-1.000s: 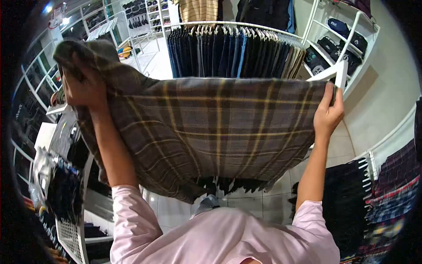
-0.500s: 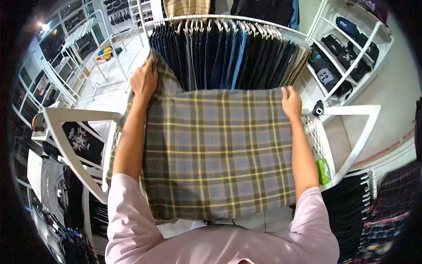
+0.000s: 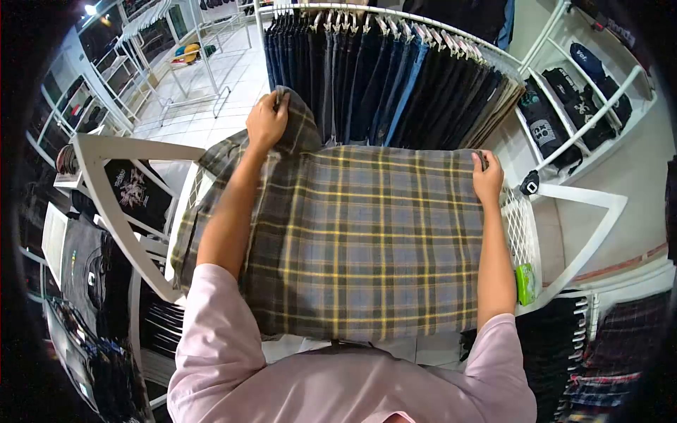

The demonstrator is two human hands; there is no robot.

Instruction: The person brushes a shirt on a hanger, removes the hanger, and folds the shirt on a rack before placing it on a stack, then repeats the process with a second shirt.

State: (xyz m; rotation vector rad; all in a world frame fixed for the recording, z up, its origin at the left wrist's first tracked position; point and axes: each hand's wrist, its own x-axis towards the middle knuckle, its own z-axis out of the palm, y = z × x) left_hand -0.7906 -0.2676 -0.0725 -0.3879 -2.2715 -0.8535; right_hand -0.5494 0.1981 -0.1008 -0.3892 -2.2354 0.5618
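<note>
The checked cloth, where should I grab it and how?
I'd pinch the checked cloth along its far edge, near both ends, coming from above. That edge runs fairly straight to the right hand, which holds one end; the left hand grips a raised, bunched part. The cloth spreads wide and loose, so grabbing the middle would probably crumple it.

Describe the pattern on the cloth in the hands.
The cloth is plaid: grey and dark bands with yellow lines, clearest in the head view.
</note>
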